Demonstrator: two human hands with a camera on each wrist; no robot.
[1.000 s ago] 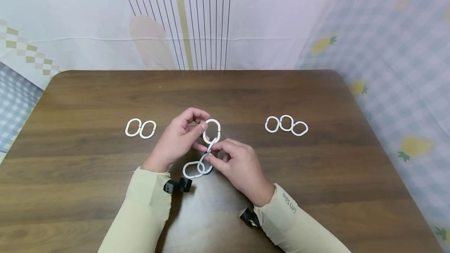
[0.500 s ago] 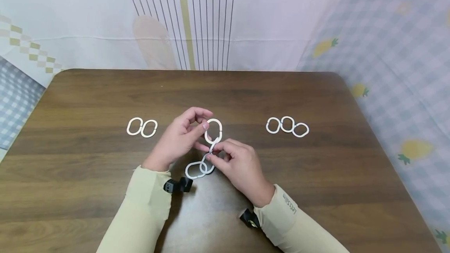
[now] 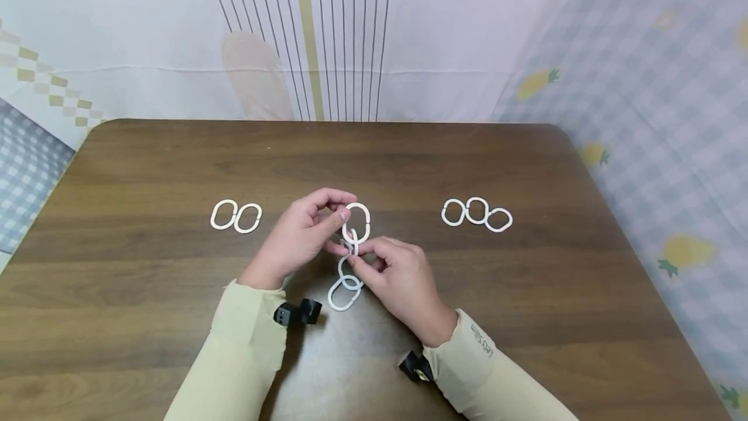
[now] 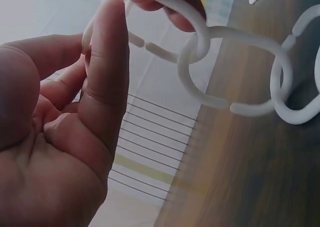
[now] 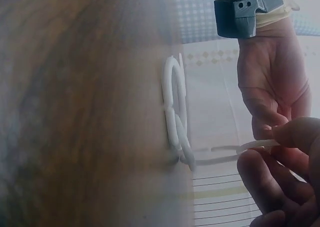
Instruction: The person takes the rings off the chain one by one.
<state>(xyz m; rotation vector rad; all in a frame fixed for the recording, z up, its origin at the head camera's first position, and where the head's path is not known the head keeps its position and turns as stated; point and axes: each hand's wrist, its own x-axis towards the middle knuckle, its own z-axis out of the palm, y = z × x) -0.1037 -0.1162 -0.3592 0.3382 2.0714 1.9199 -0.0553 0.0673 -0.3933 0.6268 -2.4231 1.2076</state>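
Observation:
In the head view, a short chain of white plastic oval links hangs between my hands near the middle of the table. My left hand (image 3: pixel 300 236) pinches the top link (image 3: pixel 369 225) between thumb and fingers. Just below, my right hand (image 3: pixel 403 275) pinches the second link (image 3: pixel 355 240), which passes through the top one. Two lower links (image 3: pixel 330 293), hooked together, trail down toward the table. In the left wrist view, a joined link (image 4: pixel 240 33) shows a small split in its side. The right wrist view shows the lower links (image 5: pixel 168 89) from their edge.
Two white links (image 3: pixel 236 215) lie side by side on the brown wooden table (image 3: pixel 146 291) at left. Three more links (image 3: pixel 466 208) lie in a row at right. A patterned cloth (image 3: pixel 444 31) hangs behind the table.
The lower links have swung rightward and now hang more nearly below the hands. The second link has turned more upright. Both hands keep their grips almost in place.

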